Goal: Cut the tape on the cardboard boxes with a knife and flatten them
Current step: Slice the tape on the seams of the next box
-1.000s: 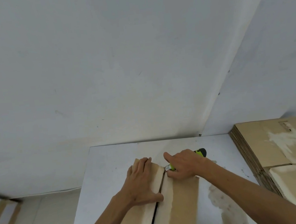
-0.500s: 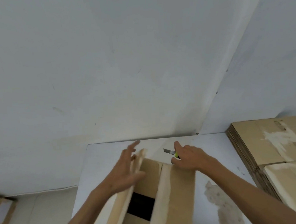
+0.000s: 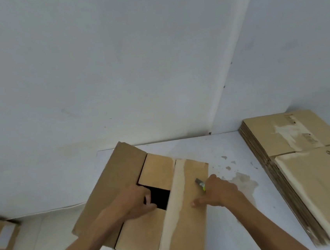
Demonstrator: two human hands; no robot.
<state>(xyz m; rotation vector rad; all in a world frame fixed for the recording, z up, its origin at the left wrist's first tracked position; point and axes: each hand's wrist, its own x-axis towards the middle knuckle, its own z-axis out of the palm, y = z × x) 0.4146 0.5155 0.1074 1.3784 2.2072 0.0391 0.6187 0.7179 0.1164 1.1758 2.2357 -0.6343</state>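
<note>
Two flaps of the cardboard box (image 3: 190, 203) in front of you sit differently: the left flap (image 3: 113, 183) is swung out over the bench (image 3: 223, 149), the right one lies flat with a pale strip of tape (image 3: 175, 201) along its inner edge. By the look of it the top seam is cut, so you are at the opening step. Your left hand (image 3: 136, 202) hooks its fingers over an inner flap at the dark gap. Your right hand (image 3: 221, 192) presses the right flap and grips the knife (image 3: 200, 183), blade pointing far and left. Next you likely need the remaining flaps folded out, then the underside seam cut; mind that blade near your left hand. Inside the box only darkness shows, so I cannot tell whether it holds anything. Flattened boxes (image 3: 307, 171) are stacked at the right
</note>
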